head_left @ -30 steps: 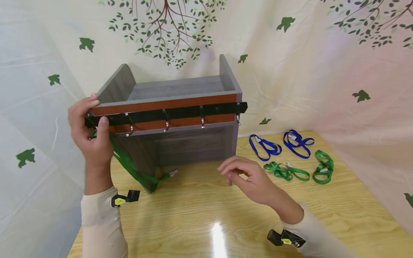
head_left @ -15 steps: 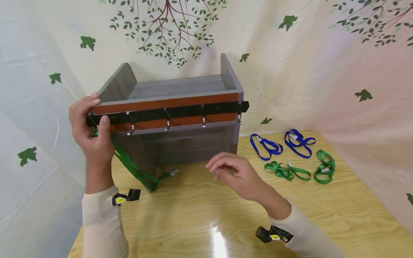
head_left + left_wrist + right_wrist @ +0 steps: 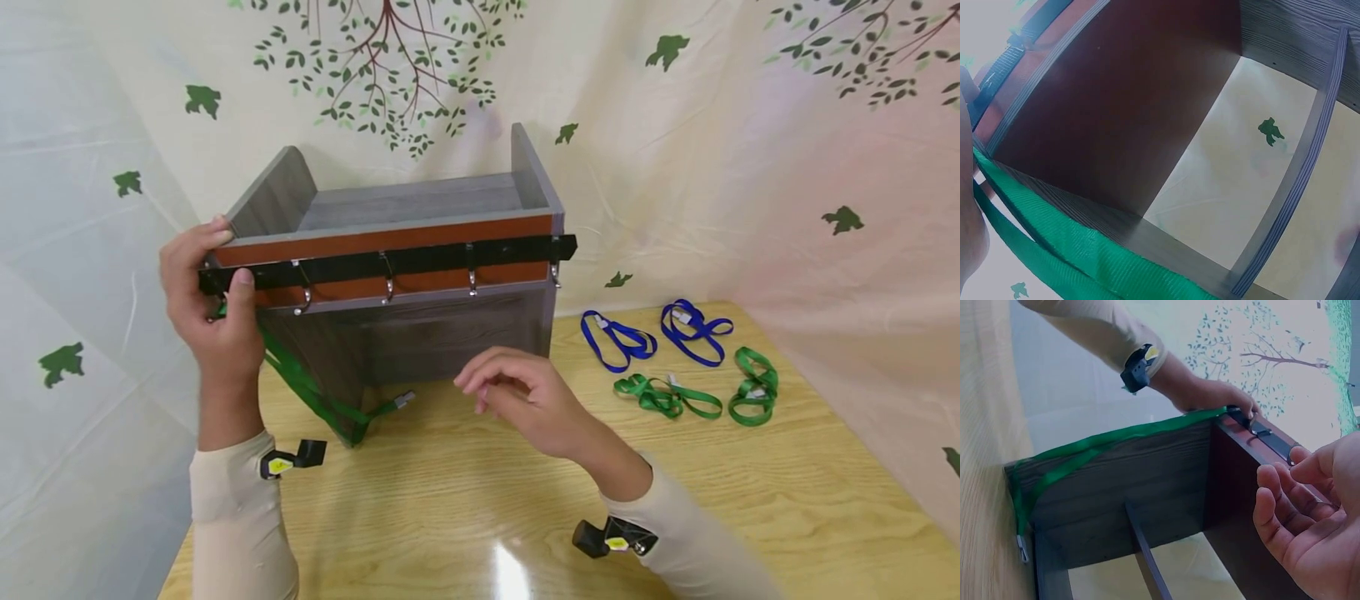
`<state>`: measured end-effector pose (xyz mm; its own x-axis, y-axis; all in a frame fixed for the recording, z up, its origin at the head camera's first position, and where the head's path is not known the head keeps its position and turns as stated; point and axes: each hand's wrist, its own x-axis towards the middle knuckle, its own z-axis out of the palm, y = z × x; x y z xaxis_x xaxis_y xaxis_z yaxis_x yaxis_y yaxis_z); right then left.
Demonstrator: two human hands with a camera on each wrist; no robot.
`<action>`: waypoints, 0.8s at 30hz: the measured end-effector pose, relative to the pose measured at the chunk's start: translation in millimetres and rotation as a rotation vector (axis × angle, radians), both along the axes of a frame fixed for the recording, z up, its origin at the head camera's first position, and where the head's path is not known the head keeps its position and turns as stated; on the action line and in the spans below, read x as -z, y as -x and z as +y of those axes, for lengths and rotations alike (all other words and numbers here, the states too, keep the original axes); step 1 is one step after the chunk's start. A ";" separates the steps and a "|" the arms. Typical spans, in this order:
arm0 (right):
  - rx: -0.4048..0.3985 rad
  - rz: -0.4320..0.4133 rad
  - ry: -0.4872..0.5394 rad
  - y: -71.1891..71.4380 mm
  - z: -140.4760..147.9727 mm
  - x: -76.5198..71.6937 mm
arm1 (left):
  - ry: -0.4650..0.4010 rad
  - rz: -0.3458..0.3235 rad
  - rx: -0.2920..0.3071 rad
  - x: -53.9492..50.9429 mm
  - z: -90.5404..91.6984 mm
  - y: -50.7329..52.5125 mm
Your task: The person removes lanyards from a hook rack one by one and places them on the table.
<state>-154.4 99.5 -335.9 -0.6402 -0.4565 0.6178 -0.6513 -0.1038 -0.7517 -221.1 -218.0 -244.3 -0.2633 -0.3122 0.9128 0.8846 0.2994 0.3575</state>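
Note:
A grey wooden rack point(image 3: 420, 200) stands on the table with a black hook rail point(image 3: 427, 260) across its orange-brown front board. My left hand point(image 3: 206, 300) grips the rack's left front corner, thumb on the rail's end and fingers over the outer side. From under that hand a green lanyard point(image 3: 303, 385) hangs down, its metal clip point(image 3: 405, 399) near the tabletop. The hook at its upper end is hidden by the hand. In front of the rack hovers my right hand point(image 3: 528, 400), fingers loosely bent and holding nothing, also plain in the right wrist view.
To the right of the rack lie two blue lanyards point(image 3: 618, 340) and two green lanyards point(image 3: 667, 397) on the wooden table point(image 3: 435, 508). A pale cloth backdrop point(image 3: 675, 167) with printed leaves rises behind.
My right hand has moved left and slightly up, away from the lanyards and across the front of the rack. The left hand, rack and hanging lanyard stay in place.

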 end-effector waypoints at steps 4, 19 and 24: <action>-0.023 0.002 0.000 1.4 -6.9 -0.3 | 0.008 -0.008 -0.007 0.5 -0.4 -0.5; -0.024 -0.167 -0.124 0.3 -26.3 -6.2 | 0.003 -0.019 -0.005 0.0 0.0 -0.7; -0.035 -0.226 -0.167 0.5 -32.7 -7.3 | 0.001 -0.020 -0.003 0.4 -0.7 0.0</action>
<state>-154.9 66.8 -328.6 -0.7350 -0.5643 0.3758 -0.4637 0.0140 -0.8859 -221.1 -218.6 -244.7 -0.2808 -0.3118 0.9077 0.8762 0.3026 0.3750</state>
